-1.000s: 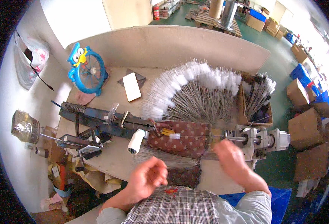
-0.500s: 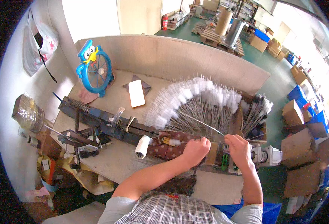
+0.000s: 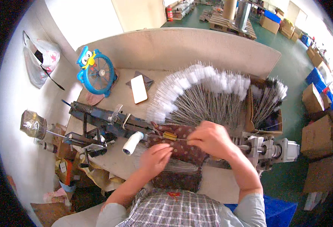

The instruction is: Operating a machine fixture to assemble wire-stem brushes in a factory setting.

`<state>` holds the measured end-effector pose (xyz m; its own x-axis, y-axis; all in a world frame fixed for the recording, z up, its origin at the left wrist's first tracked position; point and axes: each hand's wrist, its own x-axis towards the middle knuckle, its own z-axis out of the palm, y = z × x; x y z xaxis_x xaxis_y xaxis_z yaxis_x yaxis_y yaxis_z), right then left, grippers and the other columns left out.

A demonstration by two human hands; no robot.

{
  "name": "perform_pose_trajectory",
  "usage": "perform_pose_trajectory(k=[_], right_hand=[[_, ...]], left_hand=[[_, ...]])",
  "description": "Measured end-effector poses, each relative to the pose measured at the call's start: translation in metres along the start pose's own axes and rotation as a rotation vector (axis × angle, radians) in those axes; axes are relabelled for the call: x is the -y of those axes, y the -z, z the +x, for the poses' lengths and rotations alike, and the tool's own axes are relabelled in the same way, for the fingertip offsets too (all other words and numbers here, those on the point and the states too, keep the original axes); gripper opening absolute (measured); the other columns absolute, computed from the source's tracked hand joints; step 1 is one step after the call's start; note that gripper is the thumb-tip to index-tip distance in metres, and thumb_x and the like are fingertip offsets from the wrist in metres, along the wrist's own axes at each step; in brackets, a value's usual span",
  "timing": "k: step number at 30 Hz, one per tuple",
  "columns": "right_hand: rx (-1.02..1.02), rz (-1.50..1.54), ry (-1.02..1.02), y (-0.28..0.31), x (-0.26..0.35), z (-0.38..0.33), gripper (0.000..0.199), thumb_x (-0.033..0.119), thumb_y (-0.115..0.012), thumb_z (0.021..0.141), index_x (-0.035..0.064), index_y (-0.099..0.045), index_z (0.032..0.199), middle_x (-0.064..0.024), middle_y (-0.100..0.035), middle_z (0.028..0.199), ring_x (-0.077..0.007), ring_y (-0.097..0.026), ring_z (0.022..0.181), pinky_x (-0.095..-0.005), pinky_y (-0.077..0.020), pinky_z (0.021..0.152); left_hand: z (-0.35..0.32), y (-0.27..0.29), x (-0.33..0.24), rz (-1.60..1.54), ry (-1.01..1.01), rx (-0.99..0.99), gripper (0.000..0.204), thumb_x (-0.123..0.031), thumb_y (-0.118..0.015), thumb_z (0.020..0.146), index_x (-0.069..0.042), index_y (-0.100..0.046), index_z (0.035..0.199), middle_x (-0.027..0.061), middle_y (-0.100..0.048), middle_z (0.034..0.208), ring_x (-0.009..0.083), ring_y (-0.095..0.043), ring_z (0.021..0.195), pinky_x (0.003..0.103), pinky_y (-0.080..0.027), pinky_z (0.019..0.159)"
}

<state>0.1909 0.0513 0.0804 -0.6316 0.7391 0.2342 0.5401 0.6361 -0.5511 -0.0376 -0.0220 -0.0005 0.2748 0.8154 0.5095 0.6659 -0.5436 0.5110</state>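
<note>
My right hand point(image 3: 213, 140) is over the polka-dot brown cloth point(image 3: 189, 151) in front of the machine, fingers pinched on a thin metal wire point(image 3: 181, 139). The wire runs left to a small yellow piece point(image 3: 170, 135) on the machine. Closer to my body, my left hand point(image 3: 156, 160) has its fingers drawn together; whatever is between them is too small to make out. Beside it, a bundle of loose thin wires point(image 3: 181, 165) lies on the cloth. Just left of that hand sticks out a white-wrapped handle point(image 3: 133, 143). Behind both hands fans a big pile of white-bristled wire brushes point(image 3: 208, 85).
A long dark machine bar point(image 3: 98, 113) crosses the bench, with a metal motor unit point(image 3: 268, 149) at its right end. A carton of dark-and-white brushes point(image 3: 265, 102), a white-screened phone point(image 3: 139, 89) and a blue cartoon fan point(image 3: 97, 73) stand behind. A low board point(image 3: 212, 47) closes the back.
Both hands have moved left from the machine's right end, the left one also nearer my body. The thin white-tipped brush held up by my right hand is no longer seen there. The view has shifted.
</note>
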Motion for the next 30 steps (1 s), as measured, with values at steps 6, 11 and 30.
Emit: perform_pose_trajectory(k=[6,11,30], right_hand=[[-0.141,-0.031,0.105,-0.072,0.014,0.057,0.008,0.019,-0.065,0.070,0.0113,-0.066,0.072,-0.0008,-0.059,0.068,-0.0213,-0.055,0.073,-0.0338,-0.0476,0.065],[-0.153,-0.192,0.040,-0.086,0.026,0.072,0.008,0.016,-0.062,0.069,0.0102,-0.062,0.065,-0.0011,-0.056,0.065,-0.0219,-0.054,0.071,-0.0339,-0.0469,0.063],[-0.234,-0.061,0.187,-0.079,0.015,-0.011,0.016,0.009,-0.055,0.072,0.0078,-0.054,0.088,-0.0051,-0.053,0.069,-0.0244,-0.057,0.064,-0.0353,-0.0477,0.055]], left_hand=[[-0.026,0.041,0.007,-0.684,0.910,-0.135,0.015,-0.012,-0.059,0.085,-0.001,-0.065,0.093,0.0077,-0.065,0.084,0.0145,-0.060,0.067,0.026,-0.049,0.060],[-0.010,0.055,0.018,-1.190,0.990,-0.304,0.034,-0.030,-0.048,0.092,0.001,-0.060,0.102,0.0076,-0.064,0.083,0.0133,-0.060,0.067,0.028,-0.049,0.059],[-0.011,-0.034,0.026,-1.368,0.957,-0.286,0.019,-0.018,-0.064,0.078,-0.003,-0.055,0.082,0.0062,-0.060,0.069,0.0162,-0.059,0.066,0.032,-0.049,0.062]])
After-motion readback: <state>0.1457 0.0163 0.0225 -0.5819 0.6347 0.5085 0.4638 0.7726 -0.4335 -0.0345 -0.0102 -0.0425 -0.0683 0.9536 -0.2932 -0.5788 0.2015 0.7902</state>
